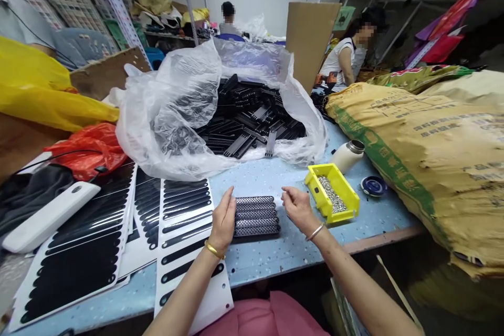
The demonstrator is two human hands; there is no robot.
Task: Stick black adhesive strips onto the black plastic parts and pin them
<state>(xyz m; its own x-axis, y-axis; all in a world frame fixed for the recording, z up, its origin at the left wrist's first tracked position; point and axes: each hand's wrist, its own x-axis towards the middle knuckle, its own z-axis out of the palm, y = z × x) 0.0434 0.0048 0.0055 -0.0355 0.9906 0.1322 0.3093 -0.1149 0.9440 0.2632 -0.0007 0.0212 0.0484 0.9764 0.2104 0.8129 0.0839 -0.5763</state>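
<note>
To the right I observe an open, cream-coloured cylindrical bottle near a bulging yellow sack with a green band; to the left, a crumpled red plastic bag; behind, an upright brown cardboard panel and a white-clad co-worker.

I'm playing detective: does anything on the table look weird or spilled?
I see no spill, but the cream bottle is open right beside the yellow bin of small metal pieces, an odd spot for an uncapped bottle. The black patterned strips by the left hand look tidy.
</note>
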